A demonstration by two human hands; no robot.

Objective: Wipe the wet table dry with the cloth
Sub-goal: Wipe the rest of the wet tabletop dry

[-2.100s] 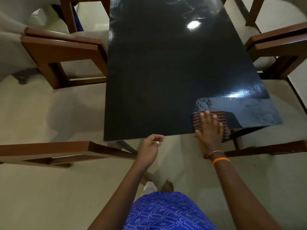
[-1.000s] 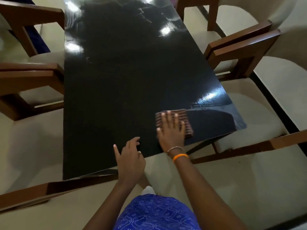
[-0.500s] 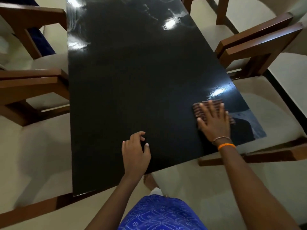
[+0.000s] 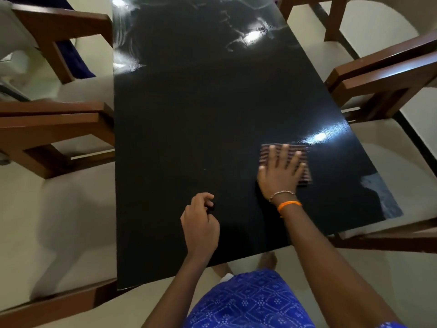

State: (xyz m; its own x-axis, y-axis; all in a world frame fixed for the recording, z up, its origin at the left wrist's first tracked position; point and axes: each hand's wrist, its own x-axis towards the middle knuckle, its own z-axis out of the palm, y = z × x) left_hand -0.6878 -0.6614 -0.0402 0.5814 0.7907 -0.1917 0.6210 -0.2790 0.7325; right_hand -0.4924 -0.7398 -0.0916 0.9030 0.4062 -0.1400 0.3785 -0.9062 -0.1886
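The right hand (image 4: 280, 172) lies flat on the folded striped cloth (image 4: 303, 162), fingers straight and spread, palm pressing it down onto the black table (image 4: 189, 129); the cloth sits under the fingers and shows past the fingertips on the far side and along the little-finger side, while the heel of the hand rests on the bare tabletop nearer the person. The cloth lies in the near right part of the table, closer to the right edge than to the middle, with a bright glare patch just beyond it. An orange band (image 4: 289, 205) and a thin bead bracelet (image 4: 281, 194) circle the right wrist. The left hand (image 4: 199, 223) is over the tabletop near the near edge, left of the right hand and well apart from the cloth, its fingers loosely curled and holding nothing. Wooden-armed chairs with pale cushions (image 4: 56, 129) stand along both long sides, and a blue patterned garment (image 4: 248, 301) shows at the bottom
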